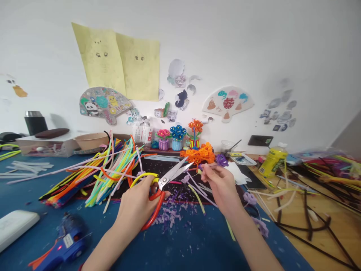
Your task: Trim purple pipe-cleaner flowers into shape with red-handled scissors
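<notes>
Scissors (164,180): silver blades, one loop yellow, the other red. Curly flower (222,160): deep purple. Trimmings (168,217): dark purple and lilac. Flower pile (199,154): orange. Glue gun (66,246): blue and orange. Striped pot (194,143): yellow/black. Bottle (272,160): yellow, white cap. Tabletop (180,252): blue, tan wood grain at right.

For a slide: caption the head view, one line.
Left hand holds scissors, right hand pinches a purple fuzzy piece; purple clippings on the table.
</notes>
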`<action>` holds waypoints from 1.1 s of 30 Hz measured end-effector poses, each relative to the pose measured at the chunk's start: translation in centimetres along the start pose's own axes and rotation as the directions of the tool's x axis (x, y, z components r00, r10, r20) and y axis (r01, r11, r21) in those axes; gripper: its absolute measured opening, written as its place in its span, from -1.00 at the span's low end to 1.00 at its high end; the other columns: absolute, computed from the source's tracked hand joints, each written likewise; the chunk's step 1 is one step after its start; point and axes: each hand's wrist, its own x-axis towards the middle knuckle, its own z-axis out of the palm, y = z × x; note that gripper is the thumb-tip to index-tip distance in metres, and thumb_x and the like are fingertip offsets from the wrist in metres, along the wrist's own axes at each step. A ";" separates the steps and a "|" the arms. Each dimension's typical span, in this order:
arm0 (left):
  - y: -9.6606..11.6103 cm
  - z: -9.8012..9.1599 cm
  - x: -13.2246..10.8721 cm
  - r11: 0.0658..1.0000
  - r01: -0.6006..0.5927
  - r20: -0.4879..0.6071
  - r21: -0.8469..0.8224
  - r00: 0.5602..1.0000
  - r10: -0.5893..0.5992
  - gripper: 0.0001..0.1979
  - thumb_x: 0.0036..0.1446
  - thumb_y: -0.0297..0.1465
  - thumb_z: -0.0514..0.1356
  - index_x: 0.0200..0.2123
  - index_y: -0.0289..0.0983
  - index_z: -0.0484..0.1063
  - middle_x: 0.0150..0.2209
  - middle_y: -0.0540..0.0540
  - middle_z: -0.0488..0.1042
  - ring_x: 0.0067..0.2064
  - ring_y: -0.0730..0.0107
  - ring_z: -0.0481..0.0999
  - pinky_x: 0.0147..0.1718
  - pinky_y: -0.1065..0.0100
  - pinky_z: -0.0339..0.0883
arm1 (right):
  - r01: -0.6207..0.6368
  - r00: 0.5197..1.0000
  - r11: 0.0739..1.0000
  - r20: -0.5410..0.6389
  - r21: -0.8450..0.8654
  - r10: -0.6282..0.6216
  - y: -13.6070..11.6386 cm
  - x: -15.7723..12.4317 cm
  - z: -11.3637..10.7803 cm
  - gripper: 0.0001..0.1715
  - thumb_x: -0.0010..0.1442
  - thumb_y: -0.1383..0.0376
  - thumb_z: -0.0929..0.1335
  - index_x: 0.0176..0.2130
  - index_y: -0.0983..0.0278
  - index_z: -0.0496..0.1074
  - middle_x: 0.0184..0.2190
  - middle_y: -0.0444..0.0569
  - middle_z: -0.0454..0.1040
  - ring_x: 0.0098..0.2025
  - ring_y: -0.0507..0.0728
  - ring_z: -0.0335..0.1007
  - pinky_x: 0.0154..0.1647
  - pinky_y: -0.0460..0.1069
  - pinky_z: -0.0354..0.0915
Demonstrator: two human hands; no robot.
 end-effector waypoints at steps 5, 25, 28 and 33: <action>-0.1 -0.1 -0.2 0.992 -0.049 -0.077 0.115 0.995 0.058 -0.81 0.16 -0.19 0.03 -0.38 -0.18 0.23 -0.46 0.03 0.49 -0.43 0.28 0.51 -0.54 0.42 0.02 | 0.016 1.000 1.000 0.006 -0.008 -0.016 0.0 -0.1 0.1 -0.69 -0.12 0.17 0.54 -0.57 0.31 0.44 -0.64 -0.15 0.35 -0.55 -0.02 0.21 -0.47 -0.08 0.17; -0.3 0.4 -0.3 0.953 -0.134 0.012 0.271 0.991 0.136 -0.70 0.23 -0.13 -0.05 -0.27 -0.20 0.31 -0.40 -0.05 0.57 -0.34 0.15 0.58 -0.54 0.38 -0.06 | -0.044 0.998 0.996 0.039 0.083 0.041 0.0 -0.2 -0.1 -0.76 -0.09 0.21 0.53 -0.53 0.31 0.50 -0.54 -0.08 0.47 -0.46 0.03 0.37 -0.34 -0.03 0.33; -0.3 0.2 -0.3 0.960 -0.137 0.048 0.246 0.990 0.129 -0.68 0.24 -0.11 -0.06 -0.29 -0.20 0.32 -0.38 -0.05 0.58 -0.32 0.15 0.58 -0.54 0.39 -0.03 | -0.065 0.997 0.993 0.042 0.102 0.061 0.0 -0.2 -0.1 -0.77 -0.09 0.22 0.53 -0.53 0.31 0.50 -0.56 -0.09 0.46 -0.47 0.02 0.36 -0.35 -0.04 0.32; -0.3 0.1 -0.4 0.964 -0.125 0.083 0.233 0.991 0.108 -0.65 0.23 -0.09 -0.06 -0.30 -0.21 0.33 -0.36 -0.07 0.59 -0.31 0.13 0.58 -0.54 0.39 -0.02 | -0.083 0.996 0.989 0.038 0.125 0.079 0.1 -0.1 -0.2 -0.77 -0.11 0.22 0.54 -0.53 0.31 0.50 -0.57 -0.10 0.44 -0.49 -0.01 0.32 -0.40 -0.07 0.29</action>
